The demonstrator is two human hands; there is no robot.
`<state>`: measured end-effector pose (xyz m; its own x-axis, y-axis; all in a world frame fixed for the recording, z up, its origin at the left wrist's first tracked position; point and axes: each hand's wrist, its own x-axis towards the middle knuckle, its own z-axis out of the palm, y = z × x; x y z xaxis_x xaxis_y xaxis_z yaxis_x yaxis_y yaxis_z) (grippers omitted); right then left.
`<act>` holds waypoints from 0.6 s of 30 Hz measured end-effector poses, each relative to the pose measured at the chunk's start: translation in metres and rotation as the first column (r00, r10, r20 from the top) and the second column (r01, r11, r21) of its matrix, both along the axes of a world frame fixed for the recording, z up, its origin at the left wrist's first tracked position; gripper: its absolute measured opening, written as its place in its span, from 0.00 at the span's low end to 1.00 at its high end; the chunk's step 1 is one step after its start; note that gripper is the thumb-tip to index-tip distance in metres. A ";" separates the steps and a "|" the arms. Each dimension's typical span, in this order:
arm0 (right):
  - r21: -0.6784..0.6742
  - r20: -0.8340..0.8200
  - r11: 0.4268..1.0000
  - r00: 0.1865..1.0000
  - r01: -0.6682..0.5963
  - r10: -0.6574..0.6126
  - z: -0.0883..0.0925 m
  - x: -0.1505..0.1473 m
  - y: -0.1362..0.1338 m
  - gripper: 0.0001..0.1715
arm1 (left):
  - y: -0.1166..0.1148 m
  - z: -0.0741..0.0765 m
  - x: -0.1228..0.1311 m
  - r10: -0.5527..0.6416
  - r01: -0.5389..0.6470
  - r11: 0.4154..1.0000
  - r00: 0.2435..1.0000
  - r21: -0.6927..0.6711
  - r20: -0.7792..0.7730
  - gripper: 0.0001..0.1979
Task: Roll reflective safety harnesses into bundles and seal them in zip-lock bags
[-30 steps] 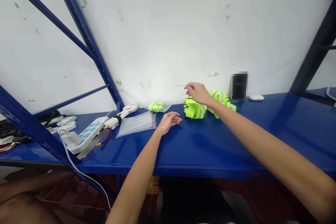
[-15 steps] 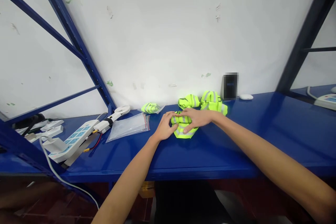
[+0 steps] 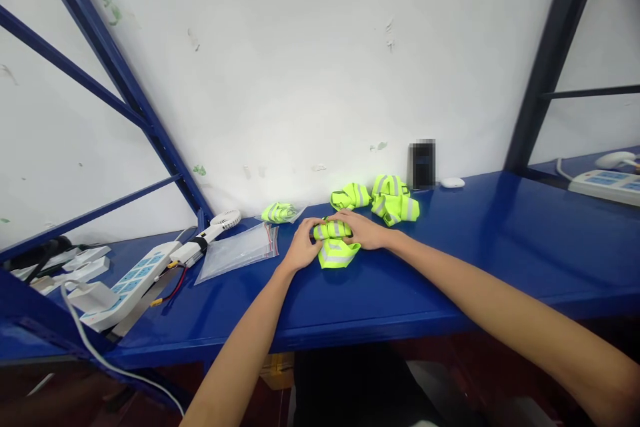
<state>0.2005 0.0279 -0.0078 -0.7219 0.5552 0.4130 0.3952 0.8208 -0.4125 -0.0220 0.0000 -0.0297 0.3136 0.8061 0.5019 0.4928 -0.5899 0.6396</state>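
Between my two hands is a neon-yellow reflective vest with grey stripes, bunched into a short roll on the blue table. A loose part of it fans out flat toward me below the roll. My left hand grips the roll's left end, thumb on the near side and fingers curled over the far side. On the right end, my right hand closes round it in the same way; its thumb is partly hidden. Just behind lie two more bundled reflective vests, one smaller and one larger.
Left of my hands are clear zip bags and a bagged yellow bundle. A white handheld fan, a power strip and cables lie further left. A blurred dark object and a white case stand by the wall.
My right hand has drawn back from over the loose part to the roll's right end, its thumb no longer stretched across. The whole view has shifted slightly.
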 end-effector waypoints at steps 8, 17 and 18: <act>-0.374 -0.317 0.922 0.920 0.103 -0.231 -0.005 -0.009 -0.005 0.17 | -0.011 0.005 0.003 0.076 -0.067 0.996 0.981 -0.059 0.177 0.38; -0.836 -0.443 0.510 0.796 -0.202 -0.411 -0.005 -0.017 -0.008 0.16 | -0.022 0.013 0.010 0.027 -0.009 0.995 0.982 -0.095 0.187 0.25; -0.857 -0.395 0.475 0.847 -0.201 -0.355 -0.002 -0.016 -0.012 0.22 | -0.019 0.013 0.009 0.054 -0.032 0.994 0.976 -0.105 0.211 0.22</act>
<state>0.1846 0.0164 -0.0099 -0.5198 0.8526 -0.0539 -0.0329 -0.0831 -0.9960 -0.0132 -0.0191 -0.0168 0.1720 0.8662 0.4691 0.3623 -0.4984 0.7876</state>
